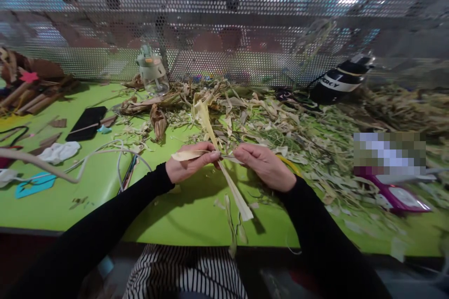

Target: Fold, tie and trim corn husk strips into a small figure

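My left hand (187,170) pinches a long pale-yellow corn husk (235,191) near its middle, where it is bunched narrow. The husk flares at its upper end and runs down to a blunt lower end above the table. A second husk strip (185,154) lies crosswise over my left fingers and meets the bunched part. My right hand (266,166) is closed on the far end of this crosswise strip, just right of the crossing. Whether the strip passes fully around the bunch is hidden by my fingers. Both hands are just above the green table (157,222).
Loose husk scraps (280,121) cover the table's back and right. A clear bottle (154,74) and a tilted black bottle (342,79) stand near the perforated metal screen (217,23). At left are a black phone (86,123), white cable (84,161) and blue tag (35,184).
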The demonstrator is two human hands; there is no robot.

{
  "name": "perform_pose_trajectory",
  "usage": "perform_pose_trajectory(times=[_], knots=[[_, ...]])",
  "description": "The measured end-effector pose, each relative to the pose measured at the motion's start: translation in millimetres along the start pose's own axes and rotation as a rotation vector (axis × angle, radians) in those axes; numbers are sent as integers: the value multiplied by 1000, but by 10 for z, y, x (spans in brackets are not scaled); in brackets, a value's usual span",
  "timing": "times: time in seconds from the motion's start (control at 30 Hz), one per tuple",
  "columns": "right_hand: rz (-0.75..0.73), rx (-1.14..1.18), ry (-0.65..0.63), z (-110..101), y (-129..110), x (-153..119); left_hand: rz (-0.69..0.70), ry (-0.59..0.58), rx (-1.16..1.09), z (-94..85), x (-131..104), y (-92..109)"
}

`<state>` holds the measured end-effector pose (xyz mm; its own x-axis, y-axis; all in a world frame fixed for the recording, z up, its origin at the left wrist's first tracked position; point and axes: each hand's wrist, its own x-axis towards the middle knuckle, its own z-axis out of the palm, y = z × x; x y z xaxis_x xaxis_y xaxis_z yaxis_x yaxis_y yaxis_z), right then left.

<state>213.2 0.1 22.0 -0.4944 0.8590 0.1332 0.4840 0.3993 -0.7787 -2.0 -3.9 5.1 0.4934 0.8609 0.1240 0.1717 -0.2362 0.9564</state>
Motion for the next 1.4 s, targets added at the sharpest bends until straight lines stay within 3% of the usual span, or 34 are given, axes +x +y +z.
perform_pose_trajectory(times=[0.17, 0.3, 0.37, 0.5, 0.6, 0.73, 0.87, 0.93, 1.13, 1.4], knots=[[3, -71, 49, -25, 42, 34, -123, -44, -435, 44, 49, -86], [-65, -235, 340, 43, 12, 51, -164, -36, -539, 93, 74, -93], [-114, -306, 346, 116, -19, 51, -139, -2, -494, 119, 81, -90], [-154, -262, 187, 239, -54, 45, -138, 29, -364, 143, 74, -105], [-153, -283, 251, 266, -44, 36, -133, 76, -118, 127, 56, -117], [-149, -383, 323, 269, -33, 25, -8, 150, 252, 105, 37, -86], [-39, -57, 123, 273, -51, 20, -53, 81, 289, 120, 14, 9], [40, 109, 82, 279, -70, 16, -72, 59, 255, 124, 5, 60], [116, 420, 152, 320, -91, -1, -108, 69, -10, 99, 8, 94], [108, 564, 185, 290, -75, 5, -141, 90, -148, 69, -4, 137]])
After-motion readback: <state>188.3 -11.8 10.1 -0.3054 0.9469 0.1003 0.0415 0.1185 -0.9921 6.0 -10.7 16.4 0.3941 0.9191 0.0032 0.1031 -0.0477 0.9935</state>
